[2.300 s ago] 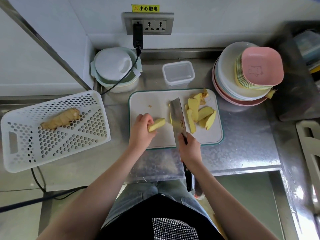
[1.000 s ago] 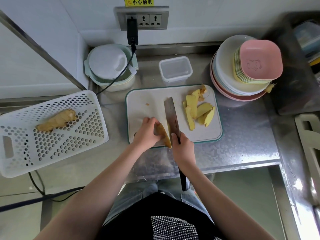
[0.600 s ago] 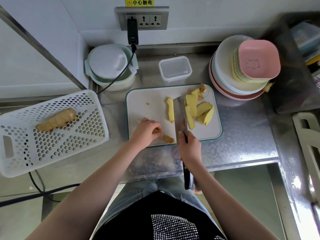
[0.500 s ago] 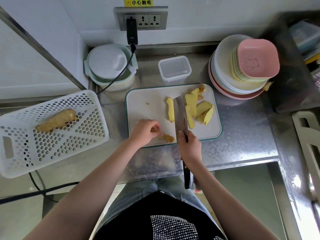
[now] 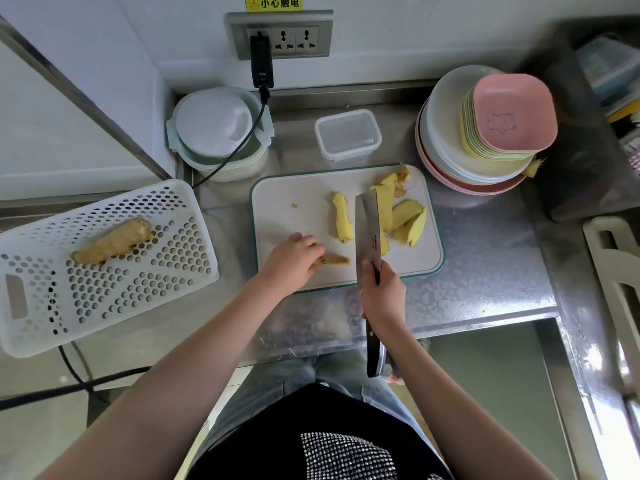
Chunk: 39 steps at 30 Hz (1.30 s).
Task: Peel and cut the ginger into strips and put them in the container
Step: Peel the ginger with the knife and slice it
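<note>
A white cutting board [image 5: 287, 216] lies on the steel counter. My right hand [image 5: 382, 299] grips a cleaver [image 5: 367, 233], its blade over the board between a single peeled ginger slice [image 5: 342, 218] and a pile of peeled ginger slices [image 5: 405, 216]. My left hand [image 5: 292, 259] pinches a brown strip of ginger skin [image 5: 334, 260] at the board's near edge. The clear container [image 5: 347, 136] stands behind the board with nothing visible in it. An unpeeled ginger root [image 5: 112, 241] lies in the white perforated basket [image 5: 104, 292] at the left.
A stack of plates and bowls [image 5: 485, 133] stands at the back right. A lidded green-and-white bowl [image 5: 218, 133] sits at the back left, with a black cable from the wall socket [image 5: 280, 36] draped over it. The counter's front edge runs just below my hands.
The ginger piece was sliced: a peeled slice now lies mid-board and a skin strip stays under my left hand. The cleaver moved right, beside the slice pile.
</note>
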{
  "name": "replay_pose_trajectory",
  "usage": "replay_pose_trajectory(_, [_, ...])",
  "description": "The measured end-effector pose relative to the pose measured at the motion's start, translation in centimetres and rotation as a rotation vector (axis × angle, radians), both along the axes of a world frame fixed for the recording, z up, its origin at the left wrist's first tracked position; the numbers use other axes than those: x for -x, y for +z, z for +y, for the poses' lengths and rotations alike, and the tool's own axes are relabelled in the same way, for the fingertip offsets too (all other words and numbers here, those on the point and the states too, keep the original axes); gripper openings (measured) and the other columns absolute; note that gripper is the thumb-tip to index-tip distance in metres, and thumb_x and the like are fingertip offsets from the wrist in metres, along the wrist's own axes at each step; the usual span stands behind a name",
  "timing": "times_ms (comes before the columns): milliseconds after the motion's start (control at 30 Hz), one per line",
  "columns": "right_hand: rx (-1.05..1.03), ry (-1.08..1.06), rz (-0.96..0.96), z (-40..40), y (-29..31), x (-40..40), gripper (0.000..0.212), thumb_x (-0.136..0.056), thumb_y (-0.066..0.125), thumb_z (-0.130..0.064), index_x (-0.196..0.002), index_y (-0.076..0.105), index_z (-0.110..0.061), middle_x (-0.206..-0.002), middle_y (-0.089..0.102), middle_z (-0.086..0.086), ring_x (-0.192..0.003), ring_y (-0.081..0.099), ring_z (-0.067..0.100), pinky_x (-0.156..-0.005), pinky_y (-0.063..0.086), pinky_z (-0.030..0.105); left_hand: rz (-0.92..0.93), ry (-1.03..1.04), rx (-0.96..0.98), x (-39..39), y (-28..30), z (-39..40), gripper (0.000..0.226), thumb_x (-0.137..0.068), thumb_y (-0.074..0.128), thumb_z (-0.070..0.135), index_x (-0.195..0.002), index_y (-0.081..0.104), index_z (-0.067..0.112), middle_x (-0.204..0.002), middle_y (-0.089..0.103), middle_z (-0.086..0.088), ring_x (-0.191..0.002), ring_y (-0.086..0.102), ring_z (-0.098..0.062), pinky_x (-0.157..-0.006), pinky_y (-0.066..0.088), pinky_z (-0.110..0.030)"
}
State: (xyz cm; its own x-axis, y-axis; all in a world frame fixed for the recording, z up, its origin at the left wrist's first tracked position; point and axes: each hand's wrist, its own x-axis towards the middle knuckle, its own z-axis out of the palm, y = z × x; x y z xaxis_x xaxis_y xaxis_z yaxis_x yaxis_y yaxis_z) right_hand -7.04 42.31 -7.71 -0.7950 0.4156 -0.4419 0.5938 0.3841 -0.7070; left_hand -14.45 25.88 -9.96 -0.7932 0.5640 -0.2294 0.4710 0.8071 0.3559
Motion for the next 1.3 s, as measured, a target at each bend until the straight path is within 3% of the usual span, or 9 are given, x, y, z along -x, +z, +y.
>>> replay_pose_trajectory(100, [-0.003, 0.014, -0.001, -0.1, 0.0, 0.2, 0.029, -0.1, 0.042, -0.033, -0.088, 0.056, -0.011, -0.067, 0.059, 0.006, -0.06, 0.057, 0.027, -0.056, 0.048, 0.037, 0.02, 0.266, -0.011, -0.8, 0.3, 0.3, 0.022, -0.089, 0.057, 0.022, -0.102, 0.056, 0.003, -0.099, 0.057, -0.013, -0.089, 0.058, -0.033, -0.068, 0.043, -0.038])
replay_pose_trajectory(267, [0.017, 0.056, -0.019, -1.1, 0.3, 0.6, 0.026, -0.1, 0.042, -0.033, -0.091, 0.057, -0.015, -0.069, 0.057, 0.002, -0.065, 0.059, 0.028, -0.061, 0.054, 0.043, -0.278, 0.565, -0.205, -2.3, 0.4, 0.1, 0.031, -0.093, 0.053, 0.04, -0.087, 0.049, 0.01, -0.076, 0.058, -0.005, -0.066, 0.06, -0.023, -0.057, 0.047, -0.034])
replay_pose_trajectory(400, [0.026, 0.136, -0.061, -2.6, 0.6, 0.5, 0.027, -0.101, 0.039, -0.032, -0.089, 0.053, -0.013, -0.069, 0.054, 0.001, -0.063, 0.055, 0.024, -0.052, 0.048, 0.036, -0.4, 0.862, -0.443, -2.0, 0.0, -0.6, 0.015, -0.097, 0.044, 0.017, -0.104, 0.057, 0.015, -0.082, 0.064, -0.011, -0.066, 0.066, -0.031, -0.062, 0.057, -0.043])
replay_pose_trajectory(533, [0.021, 0.168, -0.081, -4.2, 0.4, 0.4, 0.026, -0.102, 0.037, -0.03, -0.082, 0.046, -0.016, -0.068, 0.052, 0.001, -0.06, 0.048, 0.019, -0.048, 0.032, 0.027, -0.482, 0.859, -0.585, -2.9, -0.5, -1.0, 0.038, -0.095, 0.038, 0.003, -0.123, 0.057, 0.022, -0.082, 0.07, -0.013, -0.068, 0.069, -0.027, -0.07, 0.058, -0.046])
replay_pose_trajectory(700, [0.008, 0.182, -0.077, -5.0, 0.4, 0.7, 0.026, -0.102, 0.036, -0.032, -0.098, 0.055, -0.015, -0.085, 0.063, 0.006, -0.076, 0.059, 0.025, -0.065, 0.048, 0.034, -0.463, 0.818, -0.672, -4.3, -0.2, 0.1, 0.04, -0.093, 0.04, -0.002, -0.123, 0.062, 0.013, -0.082, 0.072, -0.011, -0.077, 0.069, -0.022, -0.082, 0.056, -0.04])
replay_pose_trajectory(867, [-0.037, 0.222, -0.071, -5.1, 0.3, 1.0, 0.029, -0.103, 0.034, -0.032, -0.107, 0.057, -0.015, -0.089, 0.064, 0.006, -0.079, 0.059, 0.025, -0.066, 0.046, 0.033, -0.399, 0.646, -0.559, -3.9, 0.0, 0.0, 0.028, -0.086, 0.044, -0.002, -0.086, 0.072, 0.003, -0.068, 0.066, -0.003, -0.069, 0.061, -0.022, -0.074, 0.051, -0.036])
replay_pose_trajectory(1000, [-0.096, 0.256, -0.107, -5.4, 0.5, 1.1, 0.03, -0.103, 0.032, -0.033, -0.1, 0.054, -0.013, -0.083, 0.061, 0.005, -0.07, 0.055, 0.023, -0.058, 0.04, 0.031, -0.385, 0.605, -0.538, -3.8, -0.1, 0.0, 0.032, -0.087, 0.045, -0.006, -0.067, 0.064, 0.009, -0.059, 0.051, 0.013, -0.06, 0.048, -0.005, -0.06, 0.033, -0.013])
replay_pose_trajectory(1200, [-0.157, 0.31, -0.149, -5.5, 0.6, 1.5, 0.03, -0.103, 0.034, -0.033, -0.097, 0.053, -0.011, -0.08, 0.059, 0.006, -0.07, 0.057, 0.026, -0.058, 0.042, 0.031, -0.376, 0.605, -0.551, -3.7, -0.9, 0.0, 0.028, -0.094, 0.048, 0.003, -0.087, 0.075, 0.007, -0.074, 0.057, 0.003, -0.067, 0.05, -0.006, -0.063, 0.034, -0.008])
replay_pose_trajectory(1300, [-0.164, 0.327, -0.156, -5.5, 0.7, 1.6, 0.029, -0.103, 0.035, -0.032, -0.098, 0.054, -0.01, -0.082, 0.061, 0.007, -0.071, 0.059, 0.026, -0.059, 0.044, 0.032, -0.354, 0.599, -0.551, -3.8, -1.0, 0.1, 0.028, -0.095, 0.048, 0.003, -0.09, 0.075, 0.006, -0.078, 0.059, -0.001, -0.074, 0.053, -0.013, -0.069, 0.037, -0.016])
